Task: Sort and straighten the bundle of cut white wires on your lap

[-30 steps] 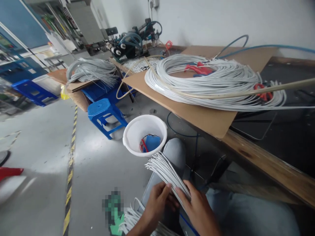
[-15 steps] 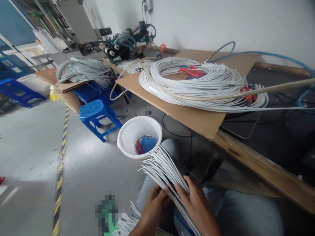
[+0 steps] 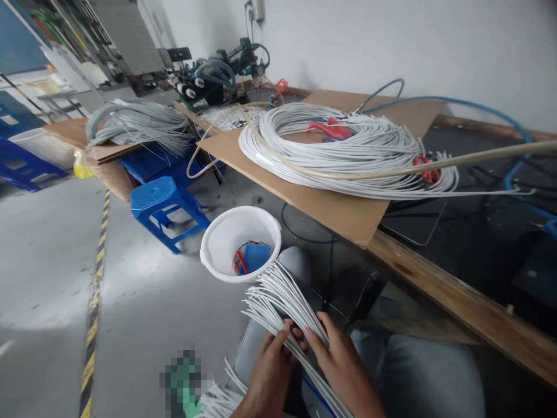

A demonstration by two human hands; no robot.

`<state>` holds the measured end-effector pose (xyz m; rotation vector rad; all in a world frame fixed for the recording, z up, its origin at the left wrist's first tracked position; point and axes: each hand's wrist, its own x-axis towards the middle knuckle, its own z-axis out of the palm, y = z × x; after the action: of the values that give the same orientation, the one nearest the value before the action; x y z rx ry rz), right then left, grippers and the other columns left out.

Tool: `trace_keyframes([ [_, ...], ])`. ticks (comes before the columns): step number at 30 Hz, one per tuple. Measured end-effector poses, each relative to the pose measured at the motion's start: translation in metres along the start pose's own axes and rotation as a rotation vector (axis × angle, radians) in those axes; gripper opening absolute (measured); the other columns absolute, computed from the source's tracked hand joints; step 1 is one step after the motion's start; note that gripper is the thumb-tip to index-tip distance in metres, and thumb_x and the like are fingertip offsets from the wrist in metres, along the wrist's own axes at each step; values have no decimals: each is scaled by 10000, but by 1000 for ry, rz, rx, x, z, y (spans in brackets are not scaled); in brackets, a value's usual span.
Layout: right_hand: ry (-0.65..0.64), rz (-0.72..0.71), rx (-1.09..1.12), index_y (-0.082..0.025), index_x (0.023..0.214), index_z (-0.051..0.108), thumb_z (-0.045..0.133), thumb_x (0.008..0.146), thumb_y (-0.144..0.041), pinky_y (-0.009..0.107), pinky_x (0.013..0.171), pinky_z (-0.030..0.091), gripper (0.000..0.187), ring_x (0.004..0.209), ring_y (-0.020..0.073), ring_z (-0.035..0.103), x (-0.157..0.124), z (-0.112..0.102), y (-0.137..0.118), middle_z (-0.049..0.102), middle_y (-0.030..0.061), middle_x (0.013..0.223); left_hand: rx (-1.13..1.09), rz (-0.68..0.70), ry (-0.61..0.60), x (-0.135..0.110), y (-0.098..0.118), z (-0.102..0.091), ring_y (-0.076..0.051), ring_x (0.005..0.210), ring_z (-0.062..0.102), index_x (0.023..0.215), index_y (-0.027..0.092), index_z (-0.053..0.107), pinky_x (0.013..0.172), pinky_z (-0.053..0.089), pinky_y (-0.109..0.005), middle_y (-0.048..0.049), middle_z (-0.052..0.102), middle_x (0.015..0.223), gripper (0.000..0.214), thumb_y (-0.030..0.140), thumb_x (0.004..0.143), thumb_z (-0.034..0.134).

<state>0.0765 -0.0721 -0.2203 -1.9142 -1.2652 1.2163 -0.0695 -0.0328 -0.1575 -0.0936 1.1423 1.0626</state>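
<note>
A bundle of thin white wires (image 3: 285, 293) slants across my lap, its loose ends fanned out toward the bucket. My left hand (image 3: 275, 354) grips the bundle's left side with fingers and thumb closed. Around the right side of the same wires, my right hand (image 3: 337, 354) is wrapped, thumb on top. The fanned ends lie in two loose groups, one under each hand. More white wire ends (image 3: 220, 400) show at the lower left, beside my left forearm. The far part of the bundle runs down out of view.
A white bucket (image 3: 213, 247) with a blue and a red item inside stands ahead. Large white wire coils (image 3: 296, 159) lie on cardboard (image 3: 361, 217) over the bench. A blue stool (image 3: 154, 194), another wire pile (image 3: 134, 125) and a machine (image 3: 213, 75) are beyond.
The view has shifted slightly, so the surroundings appear a little further left. The fanned wire ends have separated more into two groups; both hands still hold the bundle.
</note>
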Motion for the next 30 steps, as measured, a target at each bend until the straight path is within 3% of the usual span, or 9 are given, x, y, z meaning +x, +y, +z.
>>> trace_keyframes([
  [3,-28,21,5,-279,1450,866,650,858,-894,575,1253,759,880,1473,514,910,-1,-1,-1,990,226,1454,-2,52,-97,-1,0,4,-293,765,583,834,125,597,654,468,-341,-146,658,830,443,346,460,681],
  [5,-33,-4,-2,-283,1430,877,669,872,-890,563,1237,765,850,1472,517,910,-1,-1,-1,988,231,1462,5,93,-134,-1,-3,7,-309,827,568,875,115,582,718,451,-358,-154,652,877,420,334,522,646],
  [11,-71,-40,-89,-263,1387,873,531,965,-828,612,1231,751,784,1427,520,926,-1,-5,-10,994,243,1405,25,173,-74,1,-8,4,-300,841,569,859,139,580,763,433,-375,-109,672,834,337,296,561,596],
  [16,-94,-7,-126,-240,1390,863,467,921,-824,586,1238,740,848,1465,515,912,0,-5,-22,978,263,1448,43,176,-67,3,-7,0,-301,735,601,771,130,603,665,476,-362,-106,682,728,274,282,543,595],
  [22,-111,6,-140,-230,1407,841,426,896,-863,614,1265,709,913,1457,517,904,1,-6,-25,973,269,1446,43,187,-118,2,-7,-1,-311,775,590,858,135,578,647,482,-370,-132,672,797,339,272,551,620],
  [25,-130,-6,-150,-287,1348,854,461,927,-855,558,1215,709,809,1431,489,913,2,-7,-27,991,225,1396,49,175,-166,2,-5,-1,-321,793,583,870,133,573,655,478,-386,-143,666,821,350,248,546,637],
  [30,-129,-15,-194,-316,1041,852,676,926,-768,533,1097,694,499,1335,516,923,11,-5,-27,994,223,1224,102,184,-166,2,-1,-1,-314,796,583,883,148,568,680,469,-384,-112,678,769,370,219,530,652],
])
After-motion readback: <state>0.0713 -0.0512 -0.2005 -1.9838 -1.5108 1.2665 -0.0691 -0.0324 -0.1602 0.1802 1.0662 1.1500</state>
